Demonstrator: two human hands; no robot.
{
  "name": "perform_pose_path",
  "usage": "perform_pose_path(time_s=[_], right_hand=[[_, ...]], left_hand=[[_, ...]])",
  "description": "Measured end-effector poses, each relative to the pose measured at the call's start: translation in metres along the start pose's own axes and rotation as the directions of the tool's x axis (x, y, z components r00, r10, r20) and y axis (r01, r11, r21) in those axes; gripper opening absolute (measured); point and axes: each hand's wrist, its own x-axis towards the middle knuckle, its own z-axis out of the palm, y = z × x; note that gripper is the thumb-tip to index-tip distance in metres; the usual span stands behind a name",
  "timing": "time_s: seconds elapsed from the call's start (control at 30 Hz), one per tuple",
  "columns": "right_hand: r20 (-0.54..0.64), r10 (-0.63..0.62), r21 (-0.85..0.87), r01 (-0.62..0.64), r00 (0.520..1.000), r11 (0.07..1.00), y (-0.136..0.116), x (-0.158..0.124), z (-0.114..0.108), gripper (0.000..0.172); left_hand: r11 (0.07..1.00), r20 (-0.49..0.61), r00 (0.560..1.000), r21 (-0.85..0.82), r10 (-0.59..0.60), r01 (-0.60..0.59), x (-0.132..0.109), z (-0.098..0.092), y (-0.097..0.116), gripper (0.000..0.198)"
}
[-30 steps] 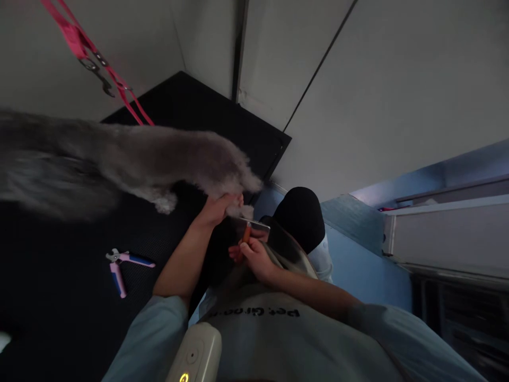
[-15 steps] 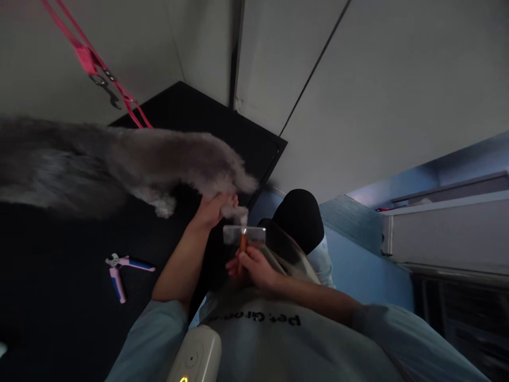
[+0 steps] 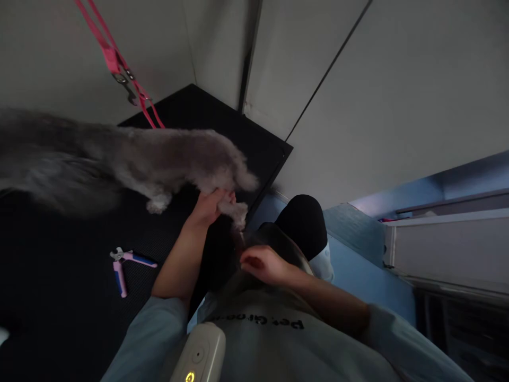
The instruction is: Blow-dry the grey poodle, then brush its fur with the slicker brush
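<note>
A grey fluffy dog (image 3: pixel 170 154) stands on the black table, its hind end towards me. My left hand (image 3: pixel 210 206) is closed around one hind leg, and the pale paw (image 3: pixel 238 213) sticks out beyond my fingers. Just below that paw, my right hand (image 3: pixel 265 264) has its fingers curled around the handle of a slicker brush (image 3: pixel 239 241). Motion smears the brush, so its wide head barely shows. On the table to the left lie pink and blue nail clippers (image 3: pixel 123 260), their handles spread.
The black table (image 3: pixel 191 109) ends in a corner by a pale wall (image 3: pixel 318 122). A pink leash (image 3: pixel 109 55) with a metal clip hangs over the dog. An off-white device (image 3: pixel 201 350) with a yellow light is at my front. Shelving (image 3: pixel 449 241) stands right.
The brush's flat head, visible across the paw's end before, is now turned and blurred. My right hand has shifted slightly right and rolled over. My left hand keeps hold of the leg.
</note>
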Motion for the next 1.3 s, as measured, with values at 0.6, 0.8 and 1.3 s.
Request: perform_pose_path(time_s=[0.6,0.8,1.3], right_hand=[[-0.440,-0.204,-0.306,0.068,0.874,0.950,-0.029,0.024,-0.020,0.016],[-0.342,-0.052,-0.305,-0.059,0.938,0.950,-0.026,0.023,-0.006,0.016],[-0.367,-0.102,-0.400,-0.058,0.925,0.915,-0.038,0.021,0.002,0.018]], left_hand=[[0.994,-0.101,0.993,0.091,-0.057,0.066,-0.006,0.006,-0.005,0.032],[0.996,-0.155,0.987,0.067,-0.040,0.051,-0.009,0.014,-0.006,0.034],[0.999,-0.214,0.977,0.039,-0.012,0.020,-0.011,0.020,-0.004,0.036]])
